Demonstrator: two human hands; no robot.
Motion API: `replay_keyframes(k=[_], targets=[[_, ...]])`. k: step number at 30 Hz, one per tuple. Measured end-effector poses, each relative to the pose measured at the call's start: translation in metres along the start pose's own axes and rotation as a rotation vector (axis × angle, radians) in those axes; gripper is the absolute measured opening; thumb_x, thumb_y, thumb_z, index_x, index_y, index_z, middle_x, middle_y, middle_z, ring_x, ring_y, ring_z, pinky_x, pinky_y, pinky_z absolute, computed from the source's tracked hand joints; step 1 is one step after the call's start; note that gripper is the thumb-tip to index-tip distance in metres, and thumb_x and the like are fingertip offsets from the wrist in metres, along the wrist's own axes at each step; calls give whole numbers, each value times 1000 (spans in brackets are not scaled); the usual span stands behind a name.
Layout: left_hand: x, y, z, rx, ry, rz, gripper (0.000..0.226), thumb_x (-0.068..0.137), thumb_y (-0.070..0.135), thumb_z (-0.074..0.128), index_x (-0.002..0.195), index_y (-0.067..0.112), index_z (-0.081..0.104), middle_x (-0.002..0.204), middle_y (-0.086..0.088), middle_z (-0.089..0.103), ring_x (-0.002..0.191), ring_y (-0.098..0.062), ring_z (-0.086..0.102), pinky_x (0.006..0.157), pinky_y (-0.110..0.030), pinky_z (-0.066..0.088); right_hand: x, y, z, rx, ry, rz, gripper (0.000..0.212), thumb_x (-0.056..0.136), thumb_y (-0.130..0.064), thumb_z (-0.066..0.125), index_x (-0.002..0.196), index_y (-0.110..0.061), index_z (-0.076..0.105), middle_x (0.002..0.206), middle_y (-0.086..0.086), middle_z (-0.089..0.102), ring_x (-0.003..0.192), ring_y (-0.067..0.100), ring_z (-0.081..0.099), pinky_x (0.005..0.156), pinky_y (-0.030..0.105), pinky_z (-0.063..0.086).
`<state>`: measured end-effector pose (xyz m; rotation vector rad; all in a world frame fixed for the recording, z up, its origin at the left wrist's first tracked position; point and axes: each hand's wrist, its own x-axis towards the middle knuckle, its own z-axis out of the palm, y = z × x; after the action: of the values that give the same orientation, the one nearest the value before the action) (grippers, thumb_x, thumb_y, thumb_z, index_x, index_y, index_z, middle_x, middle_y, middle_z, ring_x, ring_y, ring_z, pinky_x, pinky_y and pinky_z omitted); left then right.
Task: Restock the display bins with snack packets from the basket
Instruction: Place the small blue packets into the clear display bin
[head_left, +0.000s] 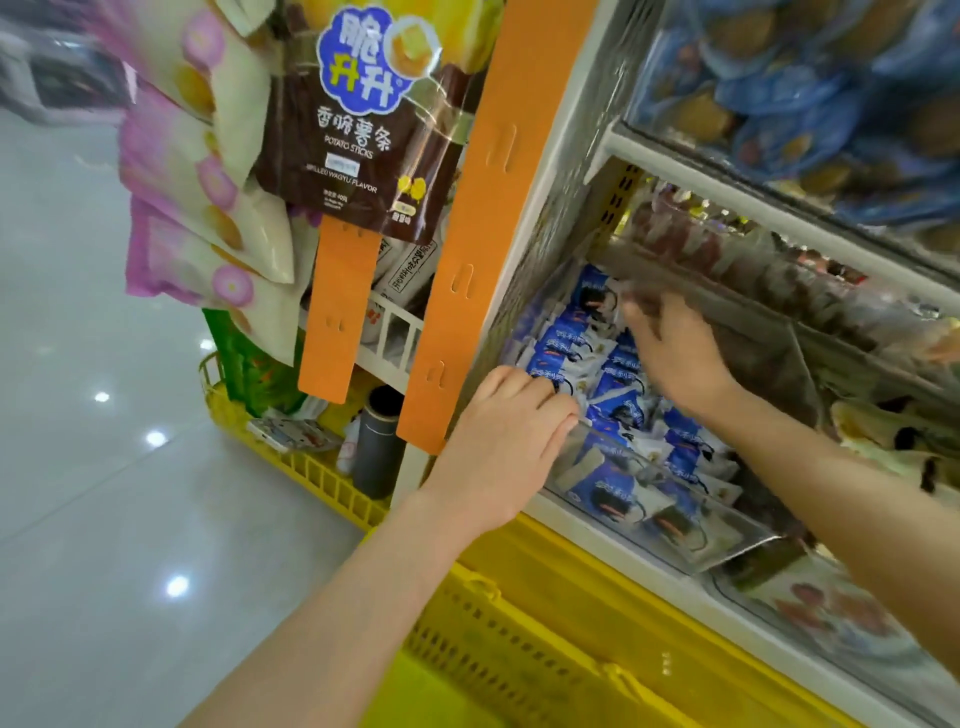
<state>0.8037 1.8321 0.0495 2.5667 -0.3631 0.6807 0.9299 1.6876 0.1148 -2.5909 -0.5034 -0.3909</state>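
Perforated yellow basket (519, 639), glossy blue packets (613, 384), clear bin (675, 525)

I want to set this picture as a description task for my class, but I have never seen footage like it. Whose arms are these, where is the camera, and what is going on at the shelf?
There is no machine: a person wears one wide-angle camera on the head, looking down at their own bare arms. The left hand rests on the front edge of a clear plastic display bin. The right hand reaches further in, fingers spread over the small blue-and-white snack packets that fill the bin; blur hides whether it grips one. Below stands a yellow slatted plastic basket. A brown potato-sticks bag hangs at upper left.
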Motion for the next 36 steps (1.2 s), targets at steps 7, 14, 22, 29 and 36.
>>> replay_keyframes(k=[7, 14, 22, 29, 36], targets=[[-15, 18, -6, 21, -31, -59, 40, 100, 35, 27, 132, 17, 44, 134, -2, 48, 132, -17, 33, 115, -28, 3, -132, -3, -31, -222, -269, -203, 46, 99, -38, 31, 143, -26, 31, 144, -2, 43, 125, 16, 48, 99, 32, 40], [-64, 46, -6, -33, -13, -35, 35, 97, 31, 35, 120, 12, 53, 116, -3, 54, 110, -17, 46, 95, -30, 35, -207, 30, -27, -321, -30, -375, 39, 88, -15, 59, 125, -1, 55, 131, 15, 55, 127, 28, 47, 111, 34, 29], [-153, 47, 72, -36, -357, -126, 30, 98, 31, 30, 115, 21, 52, 112, 5, 52, 104, -13, 46, 92, -28, 32, -310, 78, 63, -131, -477, -60, 31, 99, -24, 42, 129, -17, 47, 126, -2, 49, 118, 15, 48, 97, 20, 35], [-242, 23, 171, -119, -919, -412, 37, 100, 30, 34, 134, 17, 39, 132, -3, 44, 118, -18, 44, 97, -29, 35, -358, 133, 143, -178, -836, 314, 48, 100, -11, 36, 145, -10, 22, 149, 8, 29, 135, 22, 32, 108, 27, 25], [-291, 24, 231, -346, -1193, -663, 42, 100, 28, 38, 139, 13, 35, 135, -13, 43, 114, -28, 49, 92, -37, 41, -376, 168, 190, -84, -855, 619, 55, 95, -6, 45, 145, -3, 23, 153, 15, 20, 140, 29, 21, 114, 34, 21]])
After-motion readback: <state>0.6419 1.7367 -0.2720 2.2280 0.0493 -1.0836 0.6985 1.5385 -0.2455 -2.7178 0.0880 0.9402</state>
